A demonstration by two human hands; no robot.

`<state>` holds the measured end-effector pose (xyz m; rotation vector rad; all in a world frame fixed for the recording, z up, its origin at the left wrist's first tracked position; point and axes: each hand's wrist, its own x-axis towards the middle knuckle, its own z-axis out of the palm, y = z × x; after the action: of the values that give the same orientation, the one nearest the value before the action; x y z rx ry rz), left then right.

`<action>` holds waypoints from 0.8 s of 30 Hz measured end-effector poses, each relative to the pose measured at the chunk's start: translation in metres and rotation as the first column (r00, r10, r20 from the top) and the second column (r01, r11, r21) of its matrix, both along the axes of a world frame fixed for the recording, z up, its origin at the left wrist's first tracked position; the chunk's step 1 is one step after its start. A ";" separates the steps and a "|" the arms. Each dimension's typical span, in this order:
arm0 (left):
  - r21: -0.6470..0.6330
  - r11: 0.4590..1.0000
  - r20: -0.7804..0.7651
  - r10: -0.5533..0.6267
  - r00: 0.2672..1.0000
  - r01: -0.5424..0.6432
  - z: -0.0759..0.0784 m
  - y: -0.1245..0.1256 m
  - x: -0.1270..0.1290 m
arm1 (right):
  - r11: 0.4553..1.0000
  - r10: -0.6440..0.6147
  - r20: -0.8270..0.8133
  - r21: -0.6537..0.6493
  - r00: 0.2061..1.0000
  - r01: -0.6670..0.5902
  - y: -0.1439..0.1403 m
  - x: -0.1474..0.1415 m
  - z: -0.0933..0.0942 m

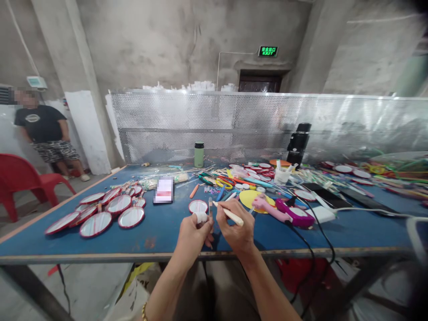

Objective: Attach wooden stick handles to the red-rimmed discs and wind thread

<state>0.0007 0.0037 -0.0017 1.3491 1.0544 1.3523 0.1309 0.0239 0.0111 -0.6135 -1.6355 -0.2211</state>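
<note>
Near the front of the table, my left hand point(192, 235) is closed round a thin, brownish flat stick point(210, 208) that points up. A small white round piece point(201, 217), possibly a cap or roll, is also between its fingers. My right hand point(239, 229) grips a thick cream-coloured pen point(233, 216), its tip close to the stick; whether they touch I cannot tell. Just beyond my left hand lies a round disc with a red rim point(198, 206). A pile of similar red-rimmed discs point(120, 204) lies to the left.
A pink and purple glue gun point(297, 216) with cables and a yellow disc point(251, 200) lie right of my hands. A phone point(164, 190), scissors point(224, 183), a white cup point(282, 176), green bottle point(199, 155) and black flask point(298, 145) stand farther back. A person point(43, 129) stands far left.
</note>
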 end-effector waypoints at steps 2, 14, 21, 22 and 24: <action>-0.001 1.000 -0.001 0.001 1.000 -0.001 0.000 0.000 0.000 | 1.000 0.005 -0.005 0.011 1.000 -0.005 0.000 0.000 0.000; 0.007 1.000 -0.001 0.010 1.000 -0.010 -0.003 0.000 0.000 | 0.999 0.041 0.011 0.018 0.999 -0.041 0.002 0.000 0.000; 0.006 1.000 0.007 0.006 1.000 -0.006 -0.002 0.000 0.000 | 0.999 0.006 -0.014 0.036 1.000 -0.006 0.002 -0.001 0.001; 0.006 1.000 0.009 0.007 1.000 -0.007 -0.003 0.000 0.000 | 0.999 0.020 -0.006 0.026 1.000 -0.020 0.002 -0.001 0.001; 0.011 1.000 0.010 0.006 1.000 -0.006 -0.003 0.001 0.000 | 0.999 0.042 0.010 0.006 0.999 -0.042 0.003 -0.001 0.001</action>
<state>0.0009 0.0042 -0.0045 1.3470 1.0472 1.3696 0.1298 0.0265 0.0117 -0.5738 -1.6552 -0.1988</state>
